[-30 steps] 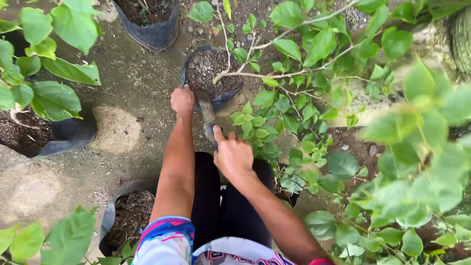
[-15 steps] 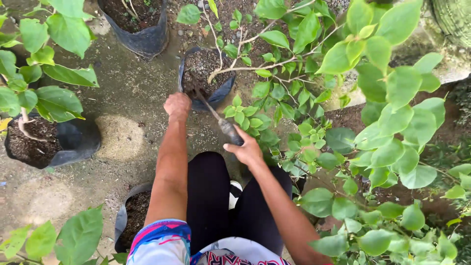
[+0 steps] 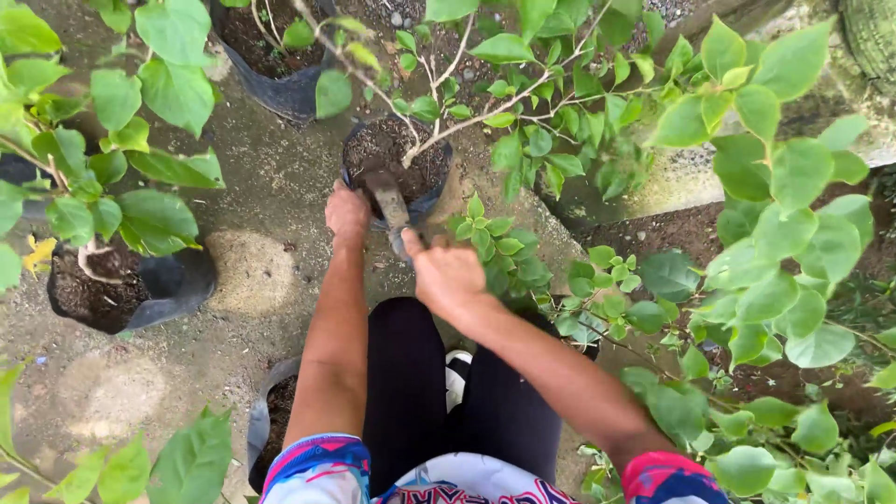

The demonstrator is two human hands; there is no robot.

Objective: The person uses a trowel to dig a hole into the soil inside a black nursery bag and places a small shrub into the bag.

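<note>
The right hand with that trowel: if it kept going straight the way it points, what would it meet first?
Most likely the dark soil in the black grow bag ahead: the right hand aims the trowel up at it. Depth is hard to judge from above.

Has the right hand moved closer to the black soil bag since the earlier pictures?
Yes. The right hand with the trowel has moved up toward the black soil bag; the blade now reaches its rim, beside the left hand.
</note>
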